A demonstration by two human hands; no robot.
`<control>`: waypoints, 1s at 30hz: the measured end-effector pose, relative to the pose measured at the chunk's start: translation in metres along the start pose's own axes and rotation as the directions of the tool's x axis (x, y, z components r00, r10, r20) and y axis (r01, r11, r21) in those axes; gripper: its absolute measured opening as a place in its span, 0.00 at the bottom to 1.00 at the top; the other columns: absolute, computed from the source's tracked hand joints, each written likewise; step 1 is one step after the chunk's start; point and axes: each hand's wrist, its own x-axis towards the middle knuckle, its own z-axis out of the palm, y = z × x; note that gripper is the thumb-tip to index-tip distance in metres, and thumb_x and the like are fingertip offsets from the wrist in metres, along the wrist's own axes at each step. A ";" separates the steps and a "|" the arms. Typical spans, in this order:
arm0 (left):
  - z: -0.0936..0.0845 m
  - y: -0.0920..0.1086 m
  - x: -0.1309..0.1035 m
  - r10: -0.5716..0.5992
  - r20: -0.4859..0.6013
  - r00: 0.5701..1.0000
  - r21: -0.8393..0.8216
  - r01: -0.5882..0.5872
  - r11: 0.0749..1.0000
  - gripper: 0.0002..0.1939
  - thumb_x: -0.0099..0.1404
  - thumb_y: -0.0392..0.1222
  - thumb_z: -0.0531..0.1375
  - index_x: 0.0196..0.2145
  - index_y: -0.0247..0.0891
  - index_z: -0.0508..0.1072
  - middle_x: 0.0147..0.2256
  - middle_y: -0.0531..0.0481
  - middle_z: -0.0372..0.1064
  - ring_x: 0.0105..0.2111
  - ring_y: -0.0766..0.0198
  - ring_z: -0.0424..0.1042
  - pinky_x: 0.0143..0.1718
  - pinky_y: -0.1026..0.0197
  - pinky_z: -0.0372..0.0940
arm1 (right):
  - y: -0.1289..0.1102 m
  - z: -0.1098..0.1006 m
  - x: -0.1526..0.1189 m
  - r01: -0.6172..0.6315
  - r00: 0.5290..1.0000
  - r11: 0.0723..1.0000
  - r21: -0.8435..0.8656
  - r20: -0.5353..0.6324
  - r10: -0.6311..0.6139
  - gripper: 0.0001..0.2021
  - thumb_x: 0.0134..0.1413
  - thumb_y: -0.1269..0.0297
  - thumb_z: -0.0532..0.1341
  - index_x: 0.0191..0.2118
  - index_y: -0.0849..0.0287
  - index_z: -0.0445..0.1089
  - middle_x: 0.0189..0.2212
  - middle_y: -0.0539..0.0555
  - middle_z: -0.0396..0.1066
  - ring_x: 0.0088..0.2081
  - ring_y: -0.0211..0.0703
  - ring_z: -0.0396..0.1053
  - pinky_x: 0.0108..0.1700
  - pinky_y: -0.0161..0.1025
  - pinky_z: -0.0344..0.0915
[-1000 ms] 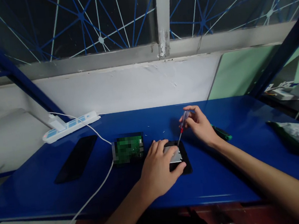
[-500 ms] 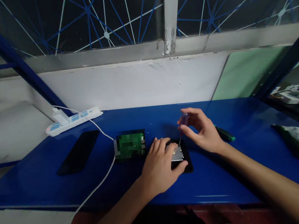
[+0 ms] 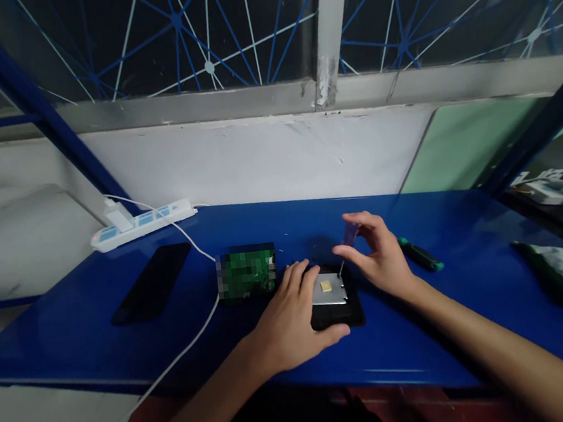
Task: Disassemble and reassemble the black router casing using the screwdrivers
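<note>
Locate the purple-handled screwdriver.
In the head view, right of centre, the purple-handled screwdriver is in the right hand, its tip by the right edge of the silver metal plate.

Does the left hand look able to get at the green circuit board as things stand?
Probably yes: the green circuit board lies close beside the left hand with nothing visible between them, though that hand rests at the black case.

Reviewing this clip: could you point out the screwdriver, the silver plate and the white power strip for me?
Screwdriver (image 3: 350,233): head view, on its purplish handle.
Silver plate (image 3: 335,293): head view, on bare metal just right of its middle.
White power strip (image 3: 146,222): head view, on its upper face, about mid-length.
</note>
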 end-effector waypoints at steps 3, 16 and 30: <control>-0.002 -0.003 -0.003 0.062 -0.042 0.997 -0.023 -0.063 0.998 0.47 0.57 0.58 0.67 0.65 0.36 0.54 0.67 0.32 0.50 0.68 0.37 0.48 0.64 0.33 0.54 | -0.005 -0.003 0.000 -0.095 0.995 0.994 0.057 0.034 0.093 0.19 0.66 0.64 0.58 0.60 0.47 0.62 0.46 0.54 0.70 0.41 0.44 0.75 0.44 0.48 0.74; -0.003 -0.002 -0.006 0.077 -0.057 0.995 -0.073 -0.081 0.994 0.45 0.57 0.56 0.68 0.65 0.36 0.56 0.67 0.32 0.51 0.68 0.39 0.49 0.64 0.34 0.56 | -0.009 -0.004 -0.001 -0.050 0.998 0.998 -0.044 -0.025 0.049 0.17 0.61 0.61 0.63 0.55 0.49 0.67 0.40 0.54 0.68 0.36 0.46 0.72 0.39 0.49 0.75; 0.000 -0.004 -0.005 0.080 -0.112 0.991 -0.109 -0.092 0.990 0.43 0.53 0.57 0.70 0.61 0.37 0.61 0.64 0.34 0.56 0.66 0.40 0.53 0.63 0.37 0.58 | -0.016 -0.003 -0.003 -0.100 0.995 0.995 -0.002 0.012 0.100 0.26 0.67 0.68 0.54 0.67 0.41 0.57 0.51 0.54 0.72 0.41 0.45 0.77 0.44 0.51 0.77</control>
